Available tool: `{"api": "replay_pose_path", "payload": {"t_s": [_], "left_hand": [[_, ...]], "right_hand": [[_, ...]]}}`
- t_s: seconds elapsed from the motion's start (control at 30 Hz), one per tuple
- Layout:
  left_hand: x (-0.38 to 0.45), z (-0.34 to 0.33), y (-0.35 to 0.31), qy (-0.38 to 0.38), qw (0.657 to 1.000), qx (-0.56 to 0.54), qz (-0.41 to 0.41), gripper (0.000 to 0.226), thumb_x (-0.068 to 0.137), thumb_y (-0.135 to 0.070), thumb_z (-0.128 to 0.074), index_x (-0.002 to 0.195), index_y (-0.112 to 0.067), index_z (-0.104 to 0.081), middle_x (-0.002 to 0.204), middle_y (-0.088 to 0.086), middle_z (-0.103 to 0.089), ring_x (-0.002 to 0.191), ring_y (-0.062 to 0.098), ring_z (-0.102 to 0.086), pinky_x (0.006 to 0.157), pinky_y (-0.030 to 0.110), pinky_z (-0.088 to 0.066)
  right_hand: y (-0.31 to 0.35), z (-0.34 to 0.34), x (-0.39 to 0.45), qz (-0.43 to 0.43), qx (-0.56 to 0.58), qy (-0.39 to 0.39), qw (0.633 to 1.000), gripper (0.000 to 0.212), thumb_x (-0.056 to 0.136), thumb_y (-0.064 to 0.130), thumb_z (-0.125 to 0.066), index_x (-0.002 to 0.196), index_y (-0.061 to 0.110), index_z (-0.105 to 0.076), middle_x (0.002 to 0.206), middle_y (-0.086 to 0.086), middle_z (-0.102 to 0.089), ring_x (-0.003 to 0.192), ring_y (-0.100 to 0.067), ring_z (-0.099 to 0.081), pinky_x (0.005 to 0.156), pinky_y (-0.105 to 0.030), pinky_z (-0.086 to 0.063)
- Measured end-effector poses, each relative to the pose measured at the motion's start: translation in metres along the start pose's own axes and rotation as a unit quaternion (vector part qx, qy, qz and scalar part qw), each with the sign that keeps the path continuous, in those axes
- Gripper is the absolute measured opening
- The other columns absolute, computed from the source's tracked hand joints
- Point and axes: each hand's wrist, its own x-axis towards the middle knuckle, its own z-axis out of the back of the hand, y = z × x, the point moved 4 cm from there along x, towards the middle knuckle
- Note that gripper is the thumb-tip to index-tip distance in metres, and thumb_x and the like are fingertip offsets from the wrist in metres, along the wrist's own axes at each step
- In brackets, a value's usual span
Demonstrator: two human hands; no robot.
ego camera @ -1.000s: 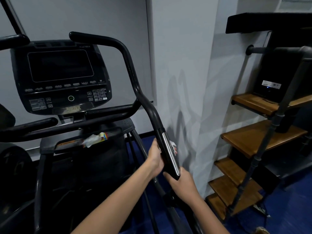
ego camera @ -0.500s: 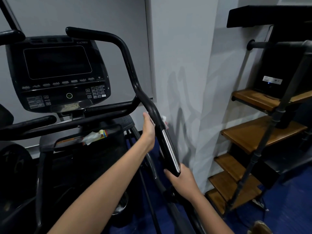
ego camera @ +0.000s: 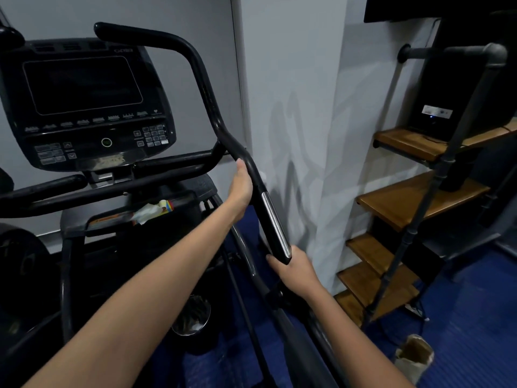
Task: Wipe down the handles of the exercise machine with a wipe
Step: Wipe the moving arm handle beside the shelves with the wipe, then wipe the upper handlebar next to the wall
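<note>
Both hands on the exercise machine's right handle (ego camera: pixel 253 175).

The left hand (ego camera: pixel 241 191) wraps the bar above its silver strip (ego camera: pixel 275 222), any wipe hidden; the right hand (ego camera: pixel 293 268) grips the lower end, console (ego camera: pixel 84 107) behind.

wall (ego camera: pixel 293 121) hard beside handle (ego camera: pixel 212 119), console (ego camera: pixel 84 102) crowding left

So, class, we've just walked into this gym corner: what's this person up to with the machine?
A person is working on the right handlebar of an exercise machine, below its console. The left hand is wrapped round the black bar just above the silver grip strip; a wipe is presumably under it, but none shows. The right hand holds the bar's lower end, seemingly steadying it. A crumpled wipe or wrapper lies on the machine's tray.
</note>
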Motion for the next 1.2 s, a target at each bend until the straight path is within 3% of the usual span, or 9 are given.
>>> {"api": "replay_pose_path", "payload": {"t_s": [0.13, 0.2, 0.27, 0.4, 0.57, 0.7, 0.83, 1.03, 1.2], "left_hand": [[-0.047, -0.021, 0.037, -0.073, 0.981, 0.105, -0.143, 0.052, 0.105, -0.049, -0.02, 0.135, -0.012, -0.041, 0.119, 0.013, -0.061, 0.105, 0.023, -0.06, 0.09, 0.041, -0.047], [-0.072, -0.027, 0.047, -0.061, 0.958, 0.134, -0.245, 0.058, 0.108, -0.037, -0.025, 0.159, -0.018, -0.005, 0.163, 0.013, -0.02, 0.149, 0.016, -0.024, 0.12, 0.031, -0.026], [-0.082, -0.026, 0.056, -0.045, 0.927, 0.205, -0.31, 0.06, 0.109, -0.031, -0.026, 0.158, -0.024, 0.008, 0.166, -0.001, 0.017, 0.151, 0.004, 0.009, 0.123, 0.021, -0.007], [-0.085, -0.013, 0.052, -0.043, 0.811, 0.429, -0.396, 0.052, 0.109, -0.037, -0.028, 0.159, -0.031, -0.012, 0.167, -0.006, 0.009, 0.152, 0.01, 0.012, 0.125, 0.034, -0.001], [-0.053, 0.007, 0.015, -0.064, 0.706, 0.537, -0.457, 0.043, 0.109, -0.039, -0.028, 0.147, -0.028, -0.045, 0.164, -0.003, -0.022, 0.153, 0.01, -0.004, 0.124, 0.039, -0.012], [-0.019, 0.011, -0.022, -0.101, 0.74, 0.51, -0.427, 0.042, 0.108, -0.034, -0.023, 0.128, -0.024, -0.059, 0.153, -0.003, -0.041, 0.153, 0.013, -0.013, 0.124, 0.035, -0.01], [0.023, 0.021, -0.05, -0.082, 0.805, 0.459, -0.367, 0.046, 0.107, -0.026, -0.023, 0.117, -0.013, -0.066, 0.136, 0.004, -0.056, 0.147, 0.023, -0.028, 0.116, 0.037, -0.028], [0.081, 0.043, -0.06, 0.005, 0.868, 0.442, -0.226, 0.045, 0.108, -0.027, -0.02, 0.124, -0.011, -0.059, 0.147, 0.012, -0.046, 0.146, 0.026, -0.027, 0.113, 0.045, -0.032], [0.108, 0.061, -0.069, 0.025, 0.903, 0.393, -0.172, 0.048, 0.108, -0.036, -0.022, 0.146, -0.019, -0.046, 0.163, 0.004, -0.023, 0.151, 0.016, -0.015, 0.121, 0.039, -0.018]], "right_hand": [[0.0, -0.002, -0.003, -0.006, 0.002, 0.002, 1.0, 0.02, 0.09, 0.039, -0.068, 0.093, 0.024, -0.055, 0.081, 0.007, -0.064, 0.063, 0.001, -0.059, 0.048, -0.009, -0.042], [0.0, -0.001, -0.002, -0.001, -0.016, 0.008, 1.0, 0.027, 0.09, 0.041, -0.067, 0.101, 0.022, -0.052, 0.091, 0.006, -0.065, 0.076, -0.003, -0.063, 0.06, -0.017, -0.052], [-0.001, 0.0, 0.003, 0.011, -0.046, 0.018, 0.999, 0.042, 0.087, 0.049, -0.066, 0.113, 0.021, -0.049, 0.101, 0.006, -0.063, 0.086, -0.008, -0.063, 0.073, -0.029, -0.057], [0.002, 0.0, 0.011, 0.021, -0.101, 0.005, 0.995, 0.088, 0.066, 0.076, -0.063, 0.134, 0.025, -0.039, 0.122, 0.007, -0.059, 0.106, -0.012, -0.06, 0.087, -0.038, -0.056], [0.039, 0.004, 0.029, 0.071, -0.076, -0.01, 0.994, 0.074, 0.073, 0.061, -0.061, 0.136, 0.028, -0.039, 0.124, 0.011, -0.051, 0.114, -0.008, -0.051, 0.095, -0.034, -0.049], [0.075, 0.008, 0.055, 0.109, -0.018, -0.01, 0.994, 0.044, 0.095, 0.038, -0.039, 0.136, 0.027, -0.046, 0.129, 0.01, -0.051, 0.123, -0.01, -0.046, 0.101, -0.03, -0.037], [0.108, 0.012, 0.085, 0.139, -0.027, -0.007, 0.99, 0.042, 0.103, 0.03, -0.03, 0.139, 0.02, -0.049, 0.137, 0.006, -0.052, 0.127, -0.011, -0.044, 0.11, -0.033, -0.034], [0.149, 0.006, 0.124, 0.172, -0.076, 0.014, 0.982, 0.035, 0.105, 0.024, -0.027, 0.115, 0.008, -0.057, 0.114, -0.004, -0.056, 0.106, -0.015, -0.048, 0.093, -0.029, -0.037], [0.17, 0.001, 0.151, 0.163, -0.117, 0.016, 0.98, 0.031, 0.105, 0.025, -0.026, 0.094, 0.015, -0.053, 0.103, -0.003, -0.053, 0.099, -0.018, -0.048, 0.086, -0.031, -0.036]]}}
